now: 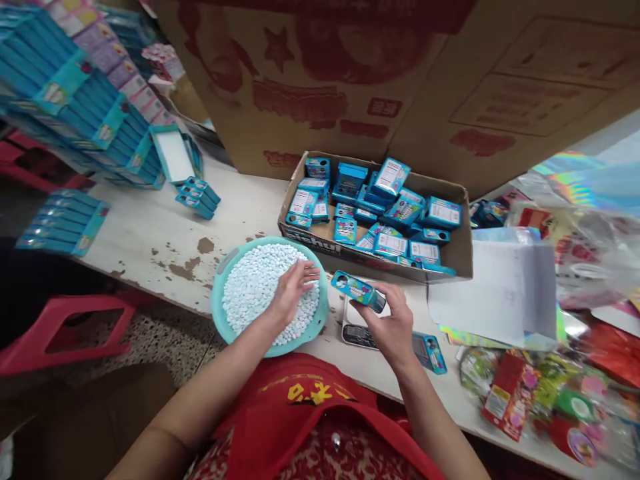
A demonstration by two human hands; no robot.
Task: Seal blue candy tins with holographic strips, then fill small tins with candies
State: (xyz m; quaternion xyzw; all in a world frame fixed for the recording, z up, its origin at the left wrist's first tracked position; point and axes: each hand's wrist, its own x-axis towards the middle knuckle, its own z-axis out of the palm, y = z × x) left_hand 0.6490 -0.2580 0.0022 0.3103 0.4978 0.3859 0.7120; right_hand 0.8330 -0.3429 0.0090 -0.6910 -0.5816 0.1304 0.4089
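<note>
A round turquoise basin (219,319) holds a heap of small white pellets (253,287). My left hand (295,288) is over the right part of the heap, palm turned to the right, its fingers extended; whether any pellets are in it cannot be seen. To the right of the basin, my right hand (387,317) grips a small blue box (356,288) between thumb and fingers, tilted above a small scale (357,335). Behind both hands stands an open cardboard box (463,257) with many blue packs (393,177) lying loosely in it.
Blue cartons (95,113) are stacked at the back left, with a few small packs (199,197) near them. White paper (480,287) and candy bags (555,393) lie right. A large carton (320,100) stands behind; a red stool (85,327) is left.
</note>
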